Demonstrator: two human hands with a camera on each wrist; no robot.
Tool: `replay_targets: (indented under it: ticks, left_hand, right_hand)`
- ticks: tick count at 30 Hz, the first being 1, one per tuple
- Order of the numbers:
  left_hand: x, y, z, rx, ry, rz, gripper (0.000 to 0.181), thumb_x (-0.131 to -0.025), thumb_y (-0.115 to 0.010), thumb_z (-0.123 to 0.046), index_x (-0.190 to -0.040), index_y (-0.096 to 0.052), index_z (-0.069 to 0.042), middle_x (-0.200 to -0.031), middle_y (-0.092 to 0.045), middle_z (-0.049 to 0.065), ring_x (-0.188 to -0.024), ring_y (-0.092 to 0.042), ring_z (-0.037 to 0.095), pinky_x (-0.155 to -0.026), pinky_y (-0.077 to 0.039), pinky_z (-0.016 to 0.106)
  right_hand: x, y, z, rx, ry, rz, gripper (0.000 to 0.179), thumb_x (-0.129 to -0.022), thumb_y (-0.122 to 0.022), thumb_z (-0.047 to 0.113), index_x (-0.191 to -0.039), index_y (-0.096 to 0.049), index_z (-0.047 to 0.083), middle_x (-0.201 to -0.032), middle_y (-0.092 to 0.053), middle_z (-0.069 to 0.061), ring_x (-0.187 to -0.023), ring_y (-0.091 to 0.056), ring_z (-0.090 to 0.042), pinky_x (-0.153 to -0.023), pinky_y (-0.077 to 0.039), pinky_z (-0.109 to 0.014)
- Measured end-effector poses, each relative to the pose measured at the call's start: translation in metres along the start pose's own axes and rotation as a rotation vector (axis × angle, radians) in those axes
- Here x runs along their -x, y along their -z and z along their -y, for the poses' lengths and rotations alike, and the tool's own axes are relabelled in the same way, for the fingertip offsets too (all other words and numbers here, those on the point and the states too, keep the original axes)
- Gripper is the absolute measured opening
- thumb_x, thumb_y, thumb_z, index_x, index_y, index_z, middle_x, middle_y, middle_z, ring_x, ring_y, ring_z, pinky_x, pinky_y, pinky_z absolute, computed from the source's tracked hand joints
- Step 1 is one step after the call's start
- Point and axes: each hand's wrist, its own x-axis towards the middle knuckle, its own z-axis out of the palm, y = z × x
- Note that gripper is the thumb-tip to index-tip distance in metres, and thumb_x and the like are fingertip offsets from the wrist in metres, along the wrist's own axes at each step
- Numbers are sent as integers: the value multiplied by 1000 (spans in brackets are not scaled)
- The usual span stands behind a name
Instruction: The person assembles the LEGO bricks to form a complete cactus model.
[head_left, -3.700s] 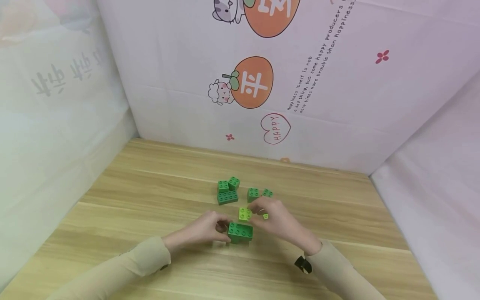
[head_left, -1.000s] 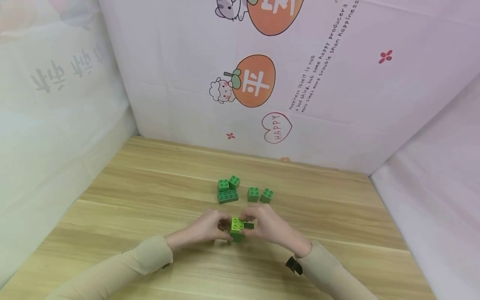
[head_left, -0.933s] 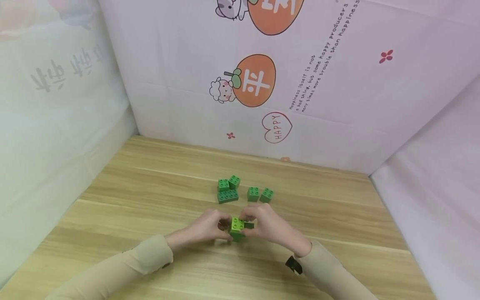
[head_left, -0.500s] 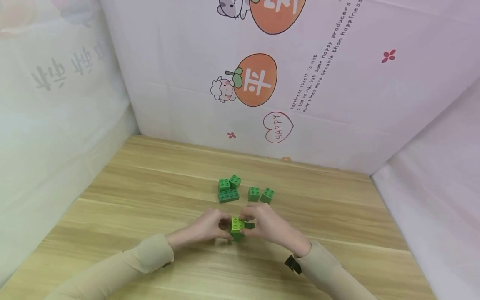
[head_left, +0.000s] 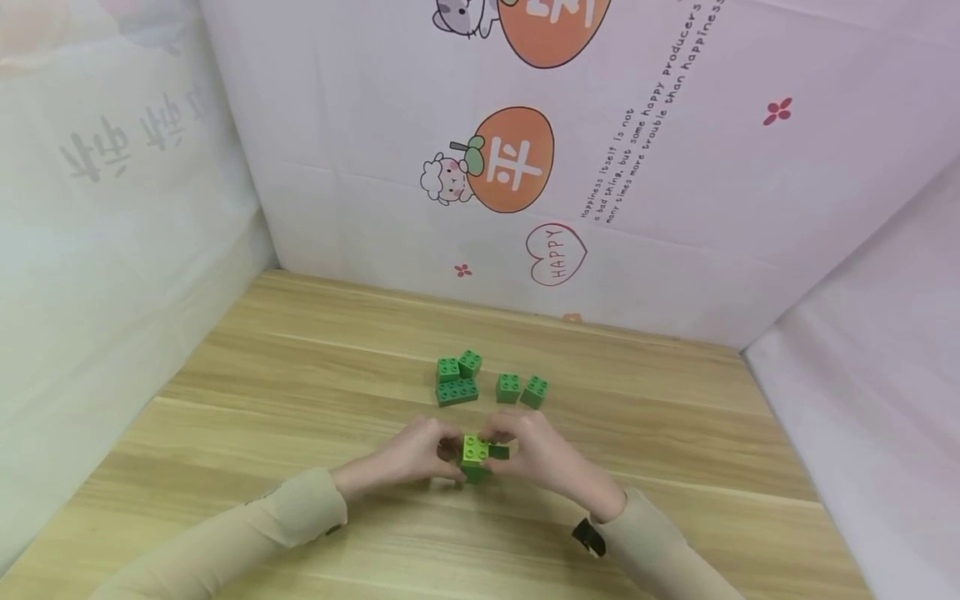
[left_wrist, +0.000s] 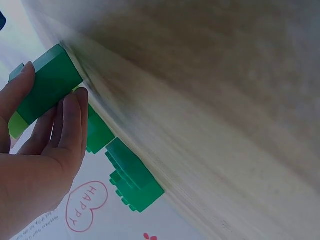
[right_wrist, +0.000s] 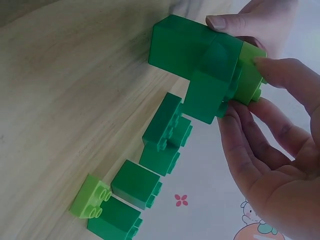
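A lime-green toy brick (head_left: pixel 476 450) sits studs up on one end of a stack of green bricks (head_left: pixel 472 472), near the middle of the table. My left hand (head_left: pixel 405 455) holds the stack from the left, thumb and fingers on opposite sides, as the left wrist view confirms. From the right, my right hand (head_left: pixel 542 454) pinches the lime brick between thumb and fingers. In the right wrist view the upper green piece (right_wrist: pixel 206 95) overhangs the lower green block (right_wrist: pixel 177 47). The hands hide part of the stack in the head view.
Beyond the hands, a long green brick (head_left: pixel 457 392) lies by two square green bricks (head_left: pixel 447 369). Two more square bricks (head_left: pixel 507 387) stand to their right. A second lime brick (right_wrist: pixel 89 197) shows in the right wrist view. White printed cloth (head_left: pixel 375 208) walls surround the table.
Since the earliest frame, the right hand has brought the lime brick from behind the stack onto its top. Over the last second both hands have stayed nearly still; the right wrist has shifted slightly.
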Motion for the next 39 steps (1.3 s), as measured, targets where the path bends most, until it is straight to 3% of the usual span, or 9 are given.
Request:
replay_targets:
  ticks: [13, 24, 31, 39]
  left_hand:
    - [2, -1, -1, 23, 24, 6, 27, -76, -83, -11, -100, -73, -7, -97, -76, 6, -87, -71, 12, -78, -59, 19]
    - [2, -1, -1, 4, 14, 1, 28, -76, -84, -11, -101, -72, -6, -98, -76, 7, -88, -71, 14, -79, -59, 19]
    - [2, -1, -1, -14, 21, 1, 27, -77, -84, -13, -100, -72, -6, -97, -76, 6, -88, -71, 13, -77, -57, 16]
    - [2, -2, 0, -12, 20, 3, 29, -76, -84, -14, -101, -71, -7, -99, -76, 6, -89, -70, 15, -79, -58, 18]
  right_hand:
    - [7, -6, -6, -46, 28, -45, 23, -82, -80, 12, -102, -68, 12, -100, -72, 1, -94, -68, -13, -85, -62, -29]
    - [15, -7, -12, -63, 56, -87, 29, -85, -77, 13, -112, -67, 9, -110, -72, -5, -99, -70, -21, -86, -62, -34]
    - [20, -8, -16, -79, 20, -81, 32, -84, -78, 12, -114, -67, 8, -112, -72, -7, -100, -70, -22, -87, -62, -37]
    - [24, -11, -21, -72, 34, -71, 33, -80, -79, 6, -110, -67, 5, -109, -72, -9, -98, -70, -22, -86, -62, -35]
